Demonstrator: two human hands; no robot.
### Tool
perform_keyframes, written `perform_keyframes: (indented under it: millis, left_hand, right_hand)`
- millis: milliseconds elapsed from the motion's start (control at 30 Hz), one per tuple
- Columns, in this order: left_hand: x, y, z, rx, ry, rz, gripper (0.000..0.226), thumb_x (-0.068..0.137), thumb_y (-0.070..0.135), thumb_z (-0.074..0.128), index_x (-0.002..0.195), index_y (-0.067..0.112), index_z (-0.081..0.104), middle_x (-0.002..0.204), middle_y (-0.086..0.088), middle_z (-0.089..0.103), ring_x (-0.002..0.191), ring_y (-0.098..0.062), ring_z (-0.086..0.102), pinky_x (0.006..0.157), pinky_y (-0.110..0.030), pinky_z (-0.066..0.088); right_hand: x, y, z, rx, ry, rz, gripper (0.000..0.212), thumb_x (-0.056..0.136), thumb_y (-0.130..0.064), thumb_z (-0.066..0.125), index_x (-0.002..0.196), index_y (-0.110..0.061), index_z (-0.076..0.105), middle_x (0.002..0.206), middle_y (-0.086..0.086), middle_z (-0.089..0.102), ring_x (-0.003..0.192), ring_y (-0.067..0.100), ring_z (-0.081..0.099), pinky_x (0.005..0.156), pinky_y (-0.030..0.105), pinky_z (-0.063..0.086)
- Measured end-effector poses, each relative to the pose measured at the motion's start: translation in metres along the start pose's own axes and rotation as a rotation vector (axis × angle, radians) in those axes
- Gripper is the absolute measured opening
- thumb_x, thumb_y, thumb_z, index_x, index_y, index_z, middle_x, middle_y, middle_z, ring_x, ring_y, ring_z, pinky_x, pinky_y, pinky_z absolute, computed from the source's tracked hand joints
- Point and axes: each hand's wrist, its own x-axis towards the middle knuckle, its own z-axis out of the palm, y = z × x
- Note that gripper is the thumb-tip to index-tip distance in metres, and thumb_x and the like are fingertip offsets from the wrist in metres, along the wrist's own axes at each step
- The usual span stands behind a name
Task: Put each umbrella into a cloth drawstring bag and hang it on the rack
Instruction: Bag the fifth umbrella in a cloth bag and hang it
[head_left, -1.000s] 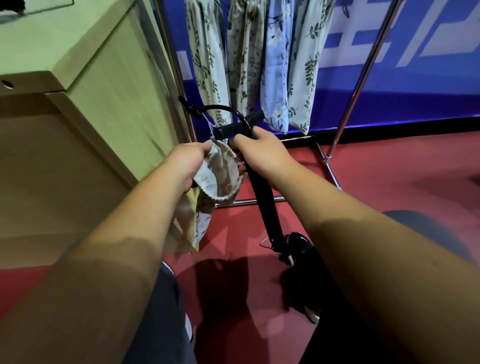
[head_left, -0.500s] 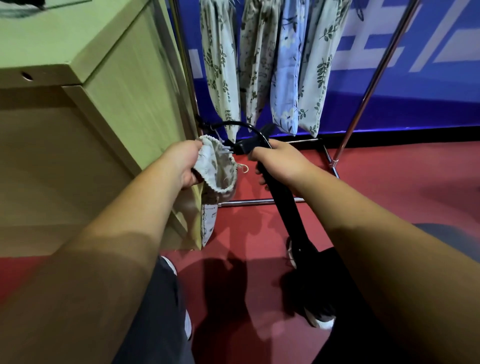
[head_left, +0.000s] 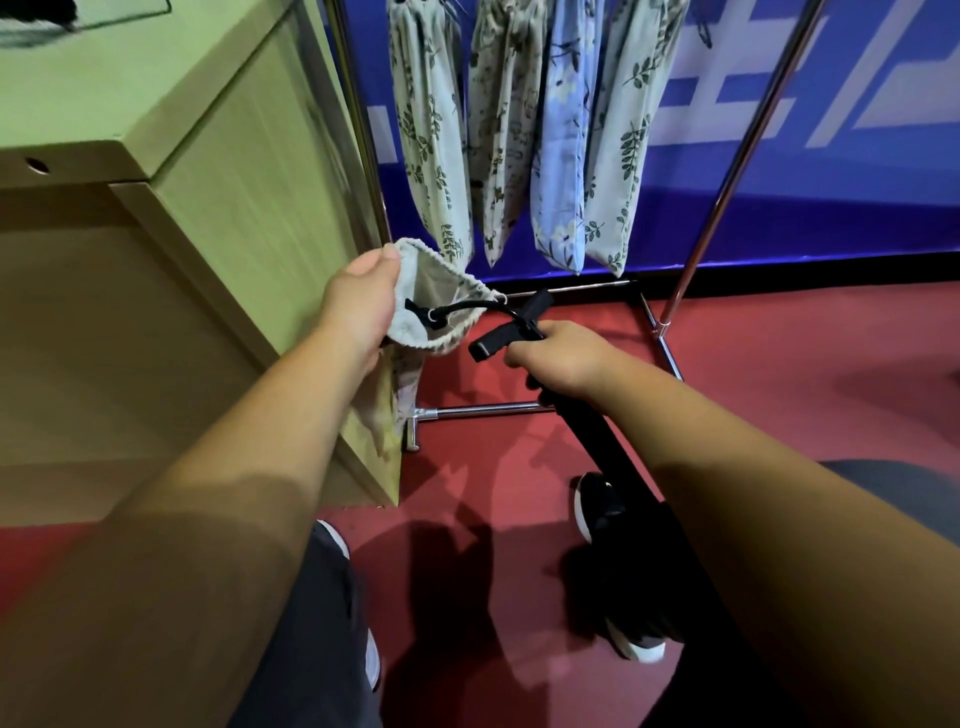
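Observation:
My left hand (head_left: 363, 306) pinches the rim of a pale leaf-print drawstring bag (head_left: 441, 291) and holds its mouth open beside the cabinet. My right hand (head_left: 563, 358) grips a folded black umbrella (head_left: 597, 431) near its top end, its shaft slanting down towards my shoe. The umbrella's black wrist strap (head_left: 457, 312) loops into the bag's open mouth. The bag's lower part hangs down behind my left wrist.
Several filled print bags (head_left: 524, 130) hang on a chrome rack (head_left: 727, 176), whose base bars (head_left: 483, 410) lie on the red floor. A light wooden cabinet (head_left: 249, 197) stands close on the left. A blue wall banner is behind. My black shoes (head_left: 602, 509) are below.
My left hand has lifted and spread the bag's mouth open. My right hand has drawn the umbrella's top end down and to the right, and the strap now reaches into the bag.

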Motion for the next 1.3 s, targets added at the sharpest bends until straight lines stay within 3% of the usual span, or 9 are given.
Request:
perform_keyframes:
  millis: [133, 267, 400, 500, 600, 700, 867, 967, 1300]
  left_hand:
    - [-0.021, 0.006, 0.011, 0.245, -0.137, 0.199, 0.031, 0.106, 0.041, 0.062, 0.131, 0.029, 0.074, 0.125, 0.013, 0.073, 0.120, -0.010, 0.066, 0.109, -0.029, 0.047]
    - [-0.030, -0.004, 0.024, 0.421, -0.342, 0.264, 0.017, 0.105, 0.038, 0.063, 0.108, 0.036, 0.080, 0.106, 0.012, 0.080, 0.099, -0.004, 0.071, 0.103, -0.034, 0.055]
    - [-0.030, -0.005, 0.027, 0.429, -0.386, 0.310, 0.018, 0.104, 0.043, 0.063, 0.098, 0.044, 0.079, 0.102, 0.012, 0.081, 0.098, -0.004, 0.072, 0.104, -0.037, 0.056]
    - [-0.029, -0.004, 0.027, 0.384, -0.356, 0.308, 0.023, 0.106, 0.041, 0.059, 0.112, 0.032, 0.080, 0.105, 0.006, 0.081, 0.105, -0.016, 0.075, 0.103, -0.042, 0.057]
    - [-0.027, -0.005, 0.028, 0.317, -0.270, 0.256, 0.028, 0.106, 0.042, 0.060, 0.125, 0.030, 0.078, 0.115, 0.011, 0.079, 0.114, -0.011, 0.072, 0.111, -0.042, 0.053]
    - [-0.029, -0.003, 0.028, 0.301, -0.295, 0.280, 0.028, 0.106, 0.040, 0.062, 0.125, 0.026, 0.078, 0.113, 0.015, 0.078, 0.112, -0.006, 0.070, 0.111, -0.037, 0.052]
    - [-0.044, 0.010, 0.028, 0.300, -0.540, 0.385, 0.023, 0.108, 0.027, 0.061, 0.121, 0.020, 0.079, 0.109, 0.009, 0.079, 0.101, -0.001, 0.068, 0.099, -0.025, 0.052]
    - [-0.045, 0.017, 0.019, 0.315, -0.526, 0.426, 0.021, 0.108, 0.024, 0.062, 0.119, 0.020, 0.080, 0.109, 0.005, 0.081, 0.099, -0.002, 0.069, 0.096, -0.026, 0.054]
    - [-0.050, 0.003, 0.015, 0.682, -0.571, 0.534, 0.018, 0.096, 0.025, 0.079, 0.113, 0.029, 0.080, 0.105, 0.013, 0.079, 0.100, -0.002, 0.072, 0.093, -0.025, 0.053]
  right_hand:
    - [0.008, 0.005, 0.008, -0.143, 0.006, -0.072, 0.017, 0.093, -0.032, 0.067, 0.102, -0.018, 0.071, 0.085, 0.006, 0.071, 0.089, 0.032, 0.076, 0.082, 0.047, 0.065]
    - [0.009, 0.002, 0.015, -0.324, -0.099, -0.175, 0.040, 0.094, -0.036, 0.070, 0.131, -0.020, 0.066, 0.123, 0.007, 0.075, 0.117, 0.026, 0.069, 0.100, 0.033, 0.053]
    - [0.008, -0.001, 0.018, -0.439, -0.147, -0.218, 0.050, 0.095, -0.034, 0.068, 0.140, -0.017, 0.054, 0.128, 0.010, 0.071, 0.117, 0.028, 0.068, 0.097, 0.034, 0.053]
    - [0.006, -0.003, 0.019, -0.453, -0.149, -0.223, 0.039, 0.095, -0.027, 0.066, 0.131, -0.015, 0.056, 0.119, 0.012, 0.073, 0.105, 0.030, 0.071, 0.088, 0.033, 0.055]
    - [0.004, -0.006, 0.025, -0.503, -0.163, -0.263, 0.044, 0.094, -0.028, 0.069, 0.134, -0.017, 0.057, 0.125, 0.013, 0.072, 0.115, 0.032, 0.066, 0.093, 0.032, 0.051]
    - [0.003, -0.009, 0.029, -0.464, -0.188, -0.257, 0.046, 0.093, -0.034, 0.070, 0.135, -0.020, 0.059, 0.116, 0.008, 0.073, 0.104, 0.027, 0.068, 0.085, 0.030, 0.051]
    - [0.003, -0.015, 0.021, -0.236, -0.177, -0.137, 0.003, 0.093, -0.016, 0.063, 0.092, -0.014, 0.062, 0.083, 0.014, 0.074, 0.056, 0.024, 0.064, 0.044, 0.027, 0.051]
    - [0.004, -0.015, 0.013, -0.104, -0.139, -0.065, 0.012, 0.091, -0.008, 0.059, 0.080, -0.011, 0.064, 0.069, 0.011, 0.066, 0.053, 0.025, 0.059, 0.041, 0.025, 0.047]
    - [0.017, -0.009, 0.009, 0.368, -0.293, 0.201, 0.016, 0.106, -0.016, 0.058, 0.119, -0.015, 0.067, 0.079, 0.007, 0.071, 0.056, 0.017, 0.069, 0.050, 0.028, 0.059]
